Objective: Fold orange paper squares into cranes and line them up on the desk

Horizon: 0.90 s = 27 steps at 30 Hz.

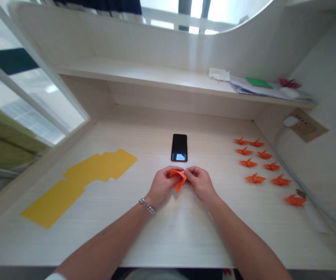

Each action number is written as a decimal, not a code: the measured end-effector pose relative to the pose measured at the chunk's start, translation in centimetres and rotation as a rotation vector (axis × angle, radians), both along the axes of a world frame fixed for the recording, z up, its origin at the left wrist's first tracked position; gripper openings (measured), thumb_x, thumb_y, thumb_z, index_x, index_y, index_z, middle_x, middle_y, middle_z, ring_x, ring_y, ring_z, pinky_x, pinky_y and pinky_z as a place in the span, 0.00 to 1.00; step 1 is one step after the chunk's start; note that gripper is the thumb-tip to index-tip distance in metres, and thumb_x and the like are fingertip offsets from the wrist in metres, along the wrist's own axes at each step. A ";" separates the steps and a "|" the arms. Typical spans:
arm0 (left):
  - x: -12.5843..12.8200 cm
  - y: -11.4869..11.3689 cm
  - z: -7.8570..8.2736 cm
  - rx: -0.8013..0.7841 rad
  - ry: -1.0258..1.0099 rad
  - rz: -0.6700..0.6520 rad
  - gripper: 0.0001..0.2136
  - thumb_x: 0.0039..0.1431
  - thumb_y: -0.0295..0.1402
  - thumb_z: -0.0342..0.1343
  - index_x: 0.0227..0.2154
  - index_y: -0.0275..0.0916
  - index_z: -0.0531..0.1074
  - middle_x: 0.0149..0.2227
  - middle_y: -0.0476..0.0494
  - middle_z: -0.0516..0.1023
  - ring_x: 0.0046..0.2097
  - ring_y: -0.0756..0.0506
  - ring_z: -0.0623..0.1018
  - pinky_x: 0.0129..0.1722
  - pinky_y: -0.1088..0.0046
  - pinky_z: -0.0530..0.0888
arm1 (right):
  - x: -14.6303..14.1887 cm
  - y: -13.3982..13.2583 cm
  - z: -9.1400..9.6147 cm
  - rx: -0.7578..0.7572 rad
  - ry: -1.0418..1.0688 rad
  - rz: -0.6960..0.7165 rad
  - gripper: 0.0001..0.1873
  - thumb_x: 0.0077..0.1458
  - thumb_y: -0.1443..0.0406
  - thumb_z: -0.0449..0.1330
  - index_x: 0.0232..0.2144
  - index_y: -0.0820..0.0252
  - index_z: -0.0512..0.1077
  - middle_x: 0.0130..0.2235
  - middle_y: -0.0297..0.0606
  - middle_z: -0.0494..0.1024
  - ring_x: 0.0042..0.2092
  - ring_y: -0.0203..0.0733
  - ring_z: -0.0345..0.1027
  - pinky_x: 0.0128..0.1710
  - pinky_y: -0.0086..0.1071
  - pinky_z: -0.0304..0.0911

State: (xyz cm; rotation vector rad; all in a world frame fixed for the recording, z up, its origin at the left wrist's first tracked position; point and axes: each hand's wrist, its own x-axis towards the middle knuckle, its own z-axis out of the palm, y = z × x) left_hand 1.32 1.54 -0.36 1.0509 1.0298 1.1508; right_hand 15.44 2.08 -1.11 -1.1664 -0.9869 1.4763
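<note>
A partly folded piece of orange origami paper (178, 181) is held just above the desk, near the middle of the view. My left hand (163, 184) grips its left side, with the fingers closed around it and a chain bracelet on the wrist. My right hand (199, 182) pinches the paper's right edge between thumb and forefinger. Part of the paper is hidden behind the fingers. Just beyond both hands lies a dark smartphone (179, 147), flat on the desk.
Yellow paper sheets (98, 169) lie overlapped on the left. Several folded orange paper cranes (255, 178) stand in rows on the right. A grey cable (290, 173) runs from a wall socket (307, 125). Papers (255, 88) rest on the shelf (156, 77) behind.
</note>
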 end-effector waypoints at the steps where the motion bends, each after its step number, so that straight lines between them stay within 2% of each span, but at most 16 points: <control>1: 0.0 0.0 0.0 -0.003 -0.008 -0.005 0.14 0.45 0.35 0.64 0.35 0.35 0.76 0.32 0.43 0.80 0.33 0.45 0.79 0.34 0.70 0.75 | -0.1 0.0 -0.1 0.045 -0.054 -0.005 0.16 0.44 0.54 0.65 0.28 0.61 0.72 0.25 0.36 0.76 0.27 0.38 0.70 0.29 0.32 0.67; 4: 0.0 0.0 -0.1 -0.008 0.037 0.014 0.12 0.48 0.35 0.62 0.35 0.34 0.76 0.29 0.43 0.80 0.30 0.46 0.78 0.30 0.72 0.74 | 0.0 -0.1 0.1 0.180 -0.232 -0.027 0.14 0.49 0.55 0.62 0.28 0.61 0.72 0.25 0.35 0.75 0.27 0.38 0.69 0.28 0.31 0.67; 7: -0.4 0.1 -0.5 0.021 0.183 0.083 0.10 0.50 0.35 0.59 0.34 0.34 0.77 0.28 0.44 0.79 0.29 0.46 0.77 0.28 0.73 0.73 | 0.1 -0.6 1.1 0.272 -0.362 -0.043 0.13 0.52 0.56 0.59 0.29 0.61 0.73 0.27 0.37 0.75 0.28 0.38 0.69 0.28 0.30 0.66; 10: -0.8 0.2 -0.7 0.099 0.312 0.094 0.07 0.49 0.31 0.58 0.31 0.36 0.77 0.29 0.44 0.79 0.32 0.46 0.77 0.30 0.73 0.73 | 0.1 -1.3 2.0 0.373 -0.496 -0.011 0.12 0.49 0.58 0.62 0.34 0.60 0.74 0.32 0.39 0.77 0.31 0.40 0.70 0.30 0.31 0.67; 14: -0.7 0.3 -0.4 0.106 0.301 0.087 0.06 0.48 0.28 0.58 0.31 0.36 0.76 0.32 0.44 0.79 0.35 0.45 0.78 0.36 0.71 0.74 | -0.1 -1.8 2.3 0.433 -0.617 -0.016 0.08 0.50 0.64 0.60 0.33 0.58 0.76 0.33 0.38 0.78 0.32 0.40 0.71 0.34 0.32 0.67; 18: -0.4 0.4 -0.3 0.061 0.140 0.069 0.11 0.47 0.30 0.62 0.36 0.36 0.75 0.39 0.41 0.79 0.39 0.45 0.78 0.39 0.69 0.75 | 0.0 -1.5 1.8 0.352 -0.514 -0.027 0.09 0.51 0.66 0.57 0.33 0.59 0.77 0.32 0.38 0.79 0.33 0.41 0.72 0.35 0.33 0.67; 21: -0.3 0.4 -0.5 0.064 0.104 0.022 0.11 0.48 0.33 0.62 0.35 0.34 0.76 0.37 0.39 0.79 0.38 0.44 0.78 0.40 0.68 0.75 | 0.2 -0.9 1.2 0.253 -0.377 -0.014 0.09 0.49 0.64 0.60 0.32 0.61 0.78 0.31 0.39 0.79 0.32 0.41 0.72 0.33 0.33 0.67; 27: -0.4 0.4 -0.3 0.034 0.129 0.010 0.12 0.50 0.35 0.61 0.35 0.32 0.76 0.37 0.37 0.80 0.36 0.44 0.78 0.37 0.68 0.75 | 0.7 0.0 0.4 -0.100 0.118 0.093 0.15 0.46 0.56 0.64 0.32 0.63 0.77 0.27 0.39 0.78 0.27 0.37 0.70 0.27 0.28 0.64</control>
